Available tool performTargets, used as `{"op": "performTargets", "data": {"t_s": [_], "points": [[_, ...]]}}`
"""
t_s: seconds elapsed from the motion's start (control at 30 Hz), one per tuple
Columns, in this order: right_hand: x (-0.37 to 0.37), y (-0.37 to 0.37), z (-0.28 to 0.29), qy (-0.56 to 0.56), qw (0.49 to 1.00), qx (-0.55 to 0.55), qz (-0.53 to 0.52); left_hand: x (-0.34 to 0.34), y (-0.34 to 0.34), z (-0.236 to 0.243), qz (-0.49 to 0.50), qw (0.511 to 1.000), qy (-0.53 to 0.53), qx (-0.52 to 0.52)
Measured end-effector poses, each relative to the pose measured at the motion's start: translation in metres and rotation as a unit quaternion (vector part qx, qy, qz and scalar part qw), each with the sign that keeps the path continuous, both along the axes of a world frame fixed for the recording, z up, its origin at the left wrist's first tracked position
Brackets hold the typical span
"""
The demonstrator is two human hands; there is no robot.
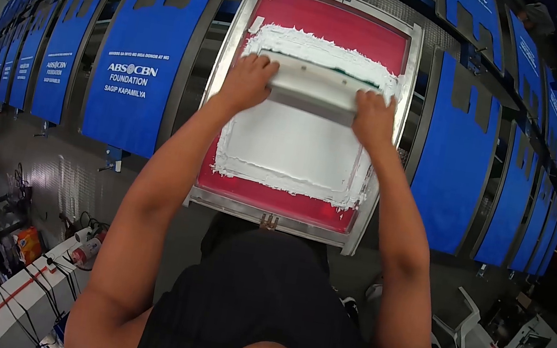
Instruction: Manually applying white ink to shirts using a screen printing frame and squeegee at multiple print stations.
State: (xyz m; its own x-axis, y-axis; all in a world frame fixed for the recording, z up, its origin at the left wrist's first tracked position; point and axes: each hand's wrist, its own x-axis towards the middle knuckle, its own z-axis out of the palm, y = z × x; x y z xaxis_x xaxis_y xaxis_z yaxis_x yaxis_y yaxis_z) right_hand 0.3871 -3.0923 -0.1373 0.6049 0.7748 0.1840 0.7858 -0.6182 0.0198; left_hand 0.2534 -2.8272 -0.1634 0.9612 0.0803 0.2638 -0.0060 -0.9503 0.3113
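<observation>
Squeegee [318, 85] is lying across white paste [313, 46]; left hand [248, 83] and right hand [375, 122] are gripping its ends, fingers wrapped, likely balancing pressure.

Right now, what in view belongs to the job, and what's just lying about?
Job:
- squeegee, in left hand and right hand
- white ink
- red screen in metal frame
- blue panels alongside, probably

Lying about, by the look of it:
- white chair
- orange item, too small to identify
</observation>
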Motion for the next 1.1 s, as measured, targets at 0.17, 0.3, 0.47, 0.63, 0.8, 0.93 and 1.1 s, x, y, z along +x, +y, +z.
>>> {"op": "performTargets", "data": {"t_s": [0.17,0.3,0.47,0.63,0.8,0.93,1.1], "points": [[-0.078,-0.038,0.031,0.170,0.984,-0.048,0.006,-0.081,-0.038,0.038,-0.023,0.995,0.093,-0.010],[-0.150,-0.076,0.081,0.277,0.960,-0.045,-0.012,-0.150,-0.069,0.092,-0.026,0.978,0.203,-0.051],[-0.161,-0.078,0.069,0.318,0.942,-0.096,-0.041,-0.164,-0.085,0.065,-0.030,0.984,0.140,-0.108],[-0.183,-0.085,0.055,0.298,0.951,-0.073,-0.044,-0.193,-0.101,0.039,-0.023,0.991,0.103,-0.088],[-0.130,-0.057,0.035,0.224,0.969,-0.077,-0.065,-0.141,-0.066,0.010,0.000,0.998,0.017,-0.068],[0.008,0.013,0.034,0.183,0.967,-0.135,-0.119,0.011,-0.002,0.032,0.069,0.983,0.167,-0.019],[0.042,0.018,0.056,0.149,0.981,-0.117,-0.028,0.047,0.019,0.058,0.009,0.986,0.168,-0.004]]}}
